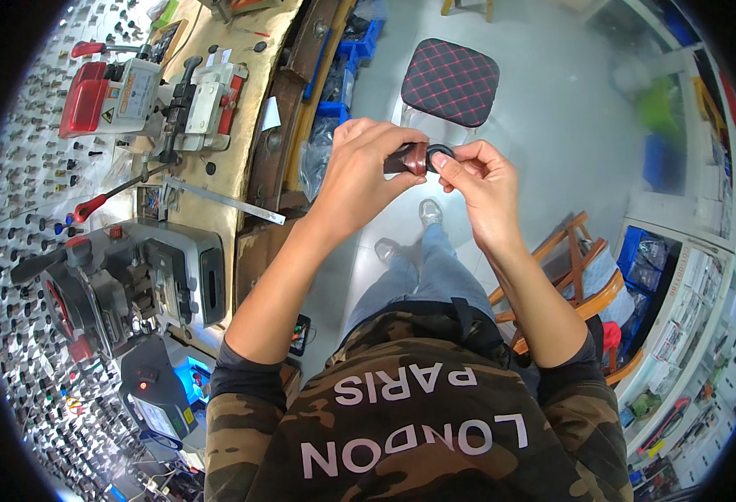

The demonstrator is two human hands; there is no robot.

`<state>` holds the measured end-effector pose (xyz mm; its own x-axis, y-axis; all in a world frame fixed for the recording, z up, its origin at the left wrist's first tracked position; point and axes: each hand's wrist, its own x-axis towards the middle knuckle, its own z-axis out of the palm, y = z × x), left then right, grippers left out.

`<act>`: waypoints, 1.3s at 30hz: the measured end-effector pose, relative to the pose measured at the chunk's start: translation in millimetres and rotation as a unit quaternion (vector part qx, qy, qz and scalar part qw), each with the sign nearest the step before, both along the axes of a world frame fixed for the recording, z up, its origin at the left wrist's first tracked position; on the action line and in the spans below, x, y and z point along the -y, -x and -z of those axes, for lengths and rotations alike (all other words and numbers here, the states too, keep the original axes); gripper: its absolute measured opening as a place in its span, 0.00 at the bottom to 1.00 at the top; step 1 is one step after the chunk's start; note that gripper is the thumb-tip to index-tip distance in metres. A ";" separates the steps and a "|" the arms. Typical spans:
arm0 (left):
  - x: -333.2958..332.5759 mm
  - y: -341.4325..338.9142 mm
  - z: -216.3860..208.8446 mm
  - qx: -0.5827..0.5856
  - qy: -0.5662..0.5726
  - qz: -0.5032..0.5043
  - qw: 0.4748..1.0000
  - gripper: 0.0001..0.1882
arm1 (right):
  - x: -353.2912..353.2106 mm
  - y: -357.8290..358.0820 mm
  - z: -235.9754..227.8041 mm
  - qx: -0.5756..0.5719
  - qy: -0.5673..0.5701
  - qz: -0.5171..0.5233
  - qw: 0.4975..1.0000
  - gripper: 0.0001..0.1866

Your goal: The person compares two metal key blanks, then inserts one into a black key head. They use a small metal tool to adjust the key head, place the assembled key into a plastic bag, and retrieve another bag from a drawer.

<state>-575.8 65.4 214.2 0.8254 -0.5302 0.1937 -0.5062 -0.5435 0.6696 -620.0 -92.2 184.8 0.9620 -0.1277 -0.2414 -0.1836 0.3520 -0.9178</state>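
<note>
Both hands meet in front of me, above the floor. My left hand [353, 171] is closed around a dark brown, glossy, tube-like piece [416, 158], its fingers over the top and thumb below. At the right end of that piece is a black round part [437, 156] with a ring-like rim. My right hand [487, 177] pinches this black part between thumb and fingers. The two parts touch or sit very close; whether they are joined I cannot tell. What kind of object it is does not show clearly.
On the left workbench [255, 50] stand a red-and-white key machine [104, 100] and a grey machine [180, 272]. A metal strip [230, 201] juts past the bench edge. Ahead is a quilted stool [450, 82]; a wooden chair [581, 259] stands close on the right.
</note>
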 end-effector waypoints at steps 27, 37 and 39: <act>-33.9 -30.4 1.5 -0.449 0.125 0.119 0.877 0.17 | 22.7 -22.4 -25.3 0.314 0.347 -0.186 0.864 0.07; -43.3 -45.8 -1.5 -0.554 0.228 0.080 0.797 0.22 | 17.8 -28.6 -9.6 0.080 0.151 -0.161 0.972 0.06; -45.4 -45.4 -2.1 -0.548 0.224 0.070 0.803 0.21 | 18.9 -31.1 -6.7 0.064 0.129 -0.158 0.977 0.07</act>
